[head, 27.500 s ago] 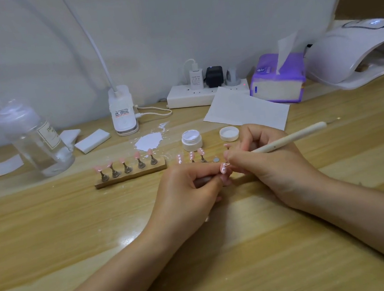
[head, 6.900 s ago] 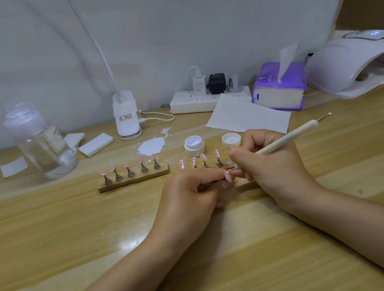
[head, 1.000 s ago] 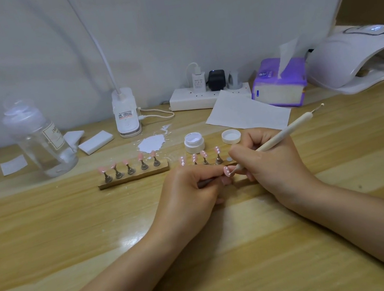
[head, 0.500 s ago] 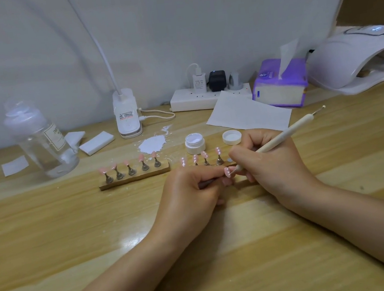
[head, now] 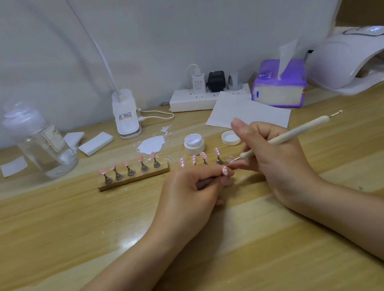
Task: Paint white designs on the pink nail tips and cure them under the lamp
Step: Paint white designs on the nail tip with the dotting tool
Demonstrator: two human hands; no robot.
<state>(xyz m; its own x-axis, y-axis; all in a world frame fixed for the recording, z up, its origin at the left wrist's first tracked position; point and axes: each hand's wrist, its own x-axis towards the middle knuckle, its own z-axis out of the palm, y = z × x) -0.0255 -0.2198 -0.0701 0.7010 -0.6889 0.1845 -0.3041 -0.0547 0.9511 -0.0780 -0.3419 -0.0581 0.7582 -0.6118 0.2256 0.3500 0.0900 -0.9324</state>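
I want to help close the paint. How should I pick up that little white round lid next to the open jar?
Pinch the small white round lid by its rim, coming straight down from above. It lies flat on the wooden table with its open side up, so the thin upright rim is the only part that offers a hold. Mind the small open white jar just to its left.

One head-worn wide-angle view looks forward and down, close over the tabletop (head: 51, 239); hands (head: 193, 194) near centre, wall (head: 169, 25) at 12 o'clock
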